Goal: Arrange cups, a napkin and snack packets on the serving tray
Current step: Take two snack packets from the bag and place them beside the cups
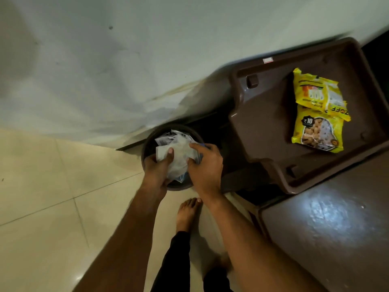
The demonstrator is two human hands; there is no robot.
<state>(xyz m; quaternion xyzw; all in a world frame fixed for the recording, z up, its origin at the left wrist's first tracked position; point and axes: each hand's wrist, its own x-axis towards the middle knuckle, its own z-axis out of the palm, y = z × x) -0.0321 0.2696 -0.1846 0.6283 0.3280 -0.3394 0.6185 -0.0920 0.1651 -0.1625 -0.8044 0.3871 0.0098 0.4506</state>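
Observation:
Two yellow snack packets (pixel 317 110) lie overlapping on the brown serving tray (pixel 259 127) at the right. Low on the floor stands a dark round bin (pixel 151 142) full of white crumpled paper and wrappers (pixel 181 152). My left hand (pixel 159 169) grips the near rim of the bin, thumb pressed on the white paper. My right hand (pixel 205 165) lies on top of the paper with its fingers curled over it. No cups are in view. Whether the white paper is the napkin I cannot tell.
The tray rests on a dark brown table (pixel 328 228) at the right, its corner jutting over the gap by the bin. A pale wall (pixel 126 70) rises behind the bin. Cream floor tiles (pixel 52 197) spread left. My bare foot (pixel 187 213) stands just below the bin.

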